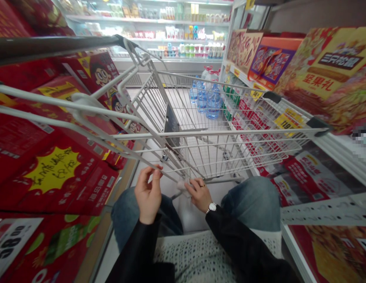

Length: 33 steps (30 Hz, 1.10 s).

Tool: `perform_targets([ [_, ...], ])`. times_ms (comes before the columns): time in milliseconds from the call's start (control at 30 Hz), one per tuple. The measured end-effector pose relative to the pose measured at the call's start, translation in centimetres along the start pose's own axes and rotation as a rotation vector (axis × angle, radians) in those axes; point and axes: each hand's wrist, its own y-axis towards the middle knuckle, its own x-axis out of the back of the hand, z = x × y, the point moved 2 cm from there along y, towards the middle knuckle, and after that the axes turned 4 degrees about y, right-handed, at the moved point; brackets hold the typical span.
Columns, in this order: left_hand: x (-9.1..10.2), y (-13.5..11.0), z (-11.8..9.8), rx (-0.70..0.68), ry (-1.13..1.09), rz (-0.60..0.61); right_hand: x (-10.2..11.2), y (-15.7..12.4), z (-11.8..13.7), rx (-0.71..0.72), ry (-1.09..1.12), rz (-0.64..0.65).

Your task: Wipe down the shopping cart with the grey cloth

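A metal shopping cart (200, 133) stands tilted close in front of me, its wire basket spread across the middle of the view. My left hand (149, 192) is raised beside its lower wire frame, fingers half curled and the thumb apart from them; nothing shows in it. Lower and to the right, my right hand (201, 193) has its fingers bent around a small, soft-looking white piece like a tissue (183, 188), blurred, against the cart's lower bar. A ring and a wristwatch (211, 207) are on the right hand and wrist.
Red gift boxes (67, 177) are stacked close at the left. At the right, a shelf holds nut gift boxes (321, 74) and packs of bottles (259, 129). Large water bottles (212, 102) stand on the floor ahead, before a refrigerated display (177, 35). My knees (253, 200) flank the hands.
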Motion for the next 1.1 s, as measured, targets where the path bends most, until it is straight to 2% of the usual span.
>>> perform_targets([
  [67,0.0,0.0,0.1,-0.007,0.011,-0.004,0.5,0.8,0.5,-0.007,-0.002,0.003],
  [233,0.3,0.0,0.1,-0.037,0.064,-0.012,1.6,5.4,2.7,0.008,0.033,-0.018],
  [300,0.5,0.0,0.2,-0.034,0.074,-0.018,1.6,6.1,3.0,0.004,0.063,-0.025],
  [367,0.5,-0.1,0.4,-0.014,0.06,-0.02,1.1,5.3,2.6,-0.013,0.085,-0.028],
  [533,0.2,-0.4,1.0,0.034,0.004,-0.023,0.3,1.0,0.8,-0.112,0.07,0.006],
  [600,0.0,-0.4,1.1,0.041,-0.002,-0.033,0.6,0.7,0.8,-0.139,0.067,0.017],
  [733,0.1,-0.4,1.3,0.04,0.018,-0.04,2.3,3.8,2.1,-0.12,0.091,-0.014],
  [833,0.4,-0.4,1.3,0.037,0.056,-0.039,3.9,7.0,3.2,-0.08,0.132,-0.107],
  [900,0.5,-0.4,1.2,0.039,0.073,-0.036,4.3,7.9,3.4,-0.06,0.146,-0.142],
  [967,0.5,-0.4,1.2,0.047,0.07,-0.029,3.8,7.3,3.2,-0.063,0.138,-0.103],
  [1100,0.1,-0.5,1.2,0.064,0.021,-0.018,1.9,3.0,1.5,-0.14,0.114,0.011],
])
